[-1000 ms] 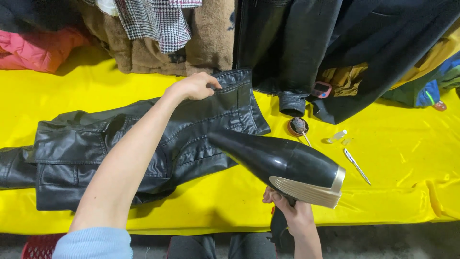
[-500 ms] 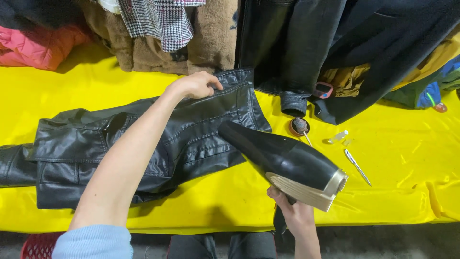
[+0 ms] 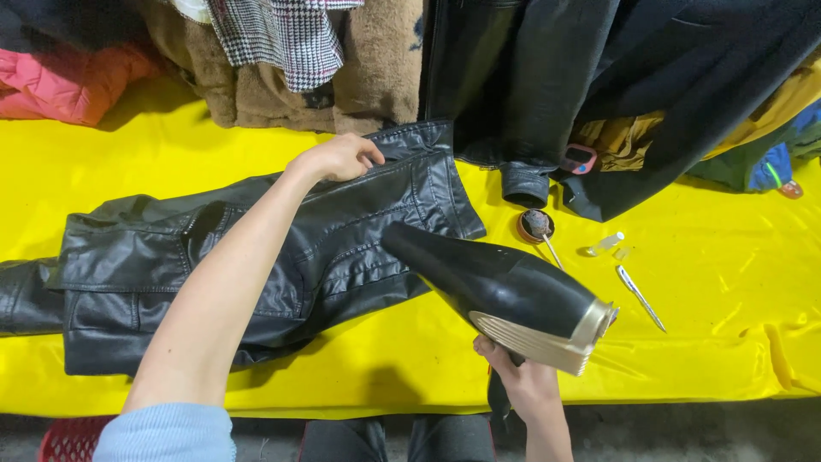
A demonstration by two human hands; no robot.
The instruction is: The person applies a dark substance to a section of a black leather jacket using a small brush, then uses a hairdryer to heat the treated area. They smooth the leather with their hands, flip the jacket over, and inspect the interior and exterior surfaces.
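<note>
Across the middle of the frame, on a bench point(image 3: 727, 342) covered in bright yellow cloth, a black leather jacket point(image 3: 256, 265) lies flat, running from the left edge to just past centre. The left hand point(image 3: 335, 158) rests on the jacket's upper edge near the centre top, fingers curled and pressing the leather down, with the bare forearm stretching back toward the lower left and a light blue sleeve point(image 3: 167, 432) at the bottom. At lower centre right, the right hand point(image 3: 522, 385) is closed around the handle of a black hair dryer point(image 3: 500, 291) with a gold-coloured rear end; its nozzle points up and left, over the jacket's right-hand part.

Just right of the jacket, a small round tin point(image 3: 535, 225) with a thin stick in it sits on the yellow cloth. Farther right lie a small clear vial point(image 3: 605, 244) and a slim metal tool point(image 3: 640, 297), well apart from the dryer. Along the top of the frame is a heap of clothes: a pink garment point(image 3: 60, 81) at upper left, a brown fleece point(image 3: 359, 77) with a checked cloth point(image 3: 282, 34) over it, and dark coats point(image 3: 633, 77) at upper right.
</note>
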